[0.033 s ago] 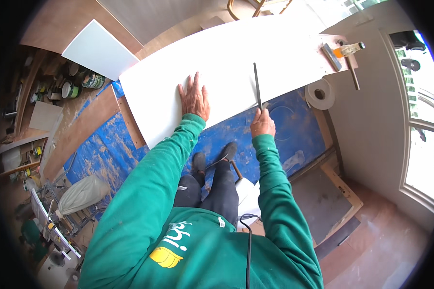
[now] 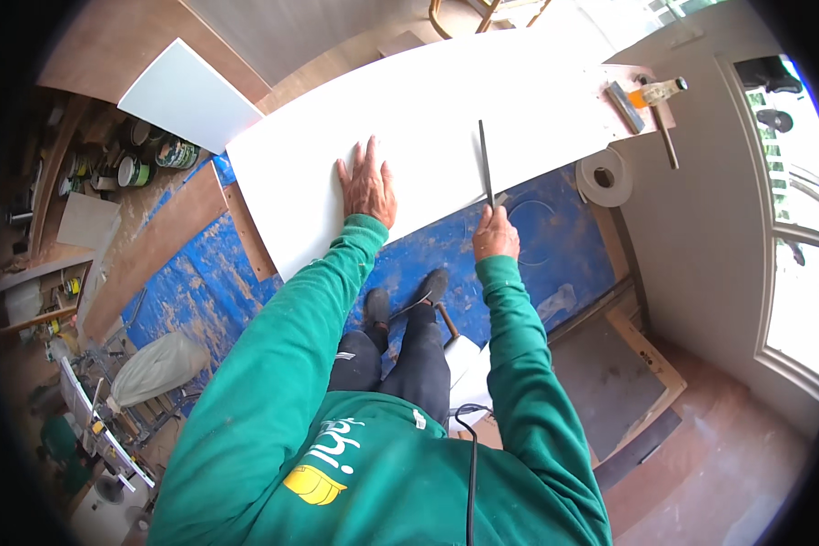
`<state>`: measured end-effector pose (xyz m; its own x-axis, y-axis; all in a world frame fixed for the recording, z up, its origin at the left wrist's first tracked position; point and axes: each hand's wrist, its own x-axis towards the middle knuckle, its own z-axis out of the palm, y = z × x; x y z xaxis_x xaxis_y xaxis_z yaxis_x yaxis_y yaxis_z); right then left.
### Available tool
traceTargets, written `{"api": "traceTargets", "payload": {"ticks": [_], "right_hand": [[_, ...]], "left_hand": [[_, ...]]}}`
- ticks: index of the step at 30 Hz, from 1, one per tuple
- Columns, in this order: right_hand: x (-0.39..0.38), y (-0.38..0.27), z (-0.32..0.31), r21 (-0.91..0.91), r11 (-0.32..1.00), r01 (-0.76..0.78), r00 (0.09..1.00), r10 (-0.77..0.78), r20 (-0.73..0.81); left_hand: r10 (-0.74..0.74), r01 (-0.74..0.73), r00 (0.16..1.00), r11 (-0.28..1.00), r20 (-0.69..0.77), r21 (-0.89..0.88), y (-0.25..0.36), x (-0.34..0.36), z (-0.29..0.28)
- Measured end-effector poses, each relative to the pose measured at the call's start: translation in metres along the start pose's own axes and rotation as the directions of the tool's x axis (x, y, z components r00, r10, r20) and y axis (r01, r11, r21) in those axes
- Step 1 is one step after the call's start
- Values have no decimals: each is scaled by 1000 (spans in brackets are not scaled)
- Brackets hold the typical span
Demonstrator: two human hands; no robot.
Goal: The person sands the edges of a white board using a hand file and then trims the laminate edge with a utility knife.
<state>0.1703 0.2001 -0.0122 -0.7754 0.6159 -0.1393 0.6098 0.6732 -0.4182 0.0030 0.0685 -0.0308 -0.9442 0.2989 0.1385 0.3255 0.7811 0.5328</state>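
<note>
A large white board (image 2: pixel 428 100) lies in front of me. My left hand (image 2: pixel 368 189) rests flat on its left part, fingers spread and pointing away from me. Just beyond the board's near edge, my right hand (image 2: pixel 496 233) is closed round one end of a long, narrow, dark file (image 2: pixel 485 159). The file points away from me and crosses over the near edge onto the white surface. Its grip end is hidden inside my fingers.
On the board's far right end are a bottle of orange liquid (image 2: pixel 657 94), a block-shaped tool (image 2: pixel 625 107) and a wooden handle (image 2: pixel 664 136). A white roll (image 2: pixel 604 176) leans by the wall. Dusty blue sheeting (image 2: pixel 555 241) covers the floor; paint tins (image 2: pixel 133 170) stand left.
</note>
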Motion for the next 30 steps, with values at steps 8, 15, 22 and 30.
{"api": "traceTargets", "payload": {"ticks": [8, 15, 22, 30], "right_hand": [[48, 12, -5, 9, 1000, 15, 998, -15, -58], [-23, 9, 10, 1, 1000, -2, 997, 2, 82], [3, -2, -2, 17, 1000, 3, 991, -6, 132], [25, -2, -8, 55, 998, -20, 996, 16, 84]], "left_hand": [[5, -7, 1000, 994, 10, 108, -3, -11, 2], [-35, 30, 999, 988, 29, 152, -5, -3, -4], [-31, 25, 999, 979, 25, 200, -12, -4, -2], [-16, 11, 999, 992, 40, 125, -7, -5, -3]]}}
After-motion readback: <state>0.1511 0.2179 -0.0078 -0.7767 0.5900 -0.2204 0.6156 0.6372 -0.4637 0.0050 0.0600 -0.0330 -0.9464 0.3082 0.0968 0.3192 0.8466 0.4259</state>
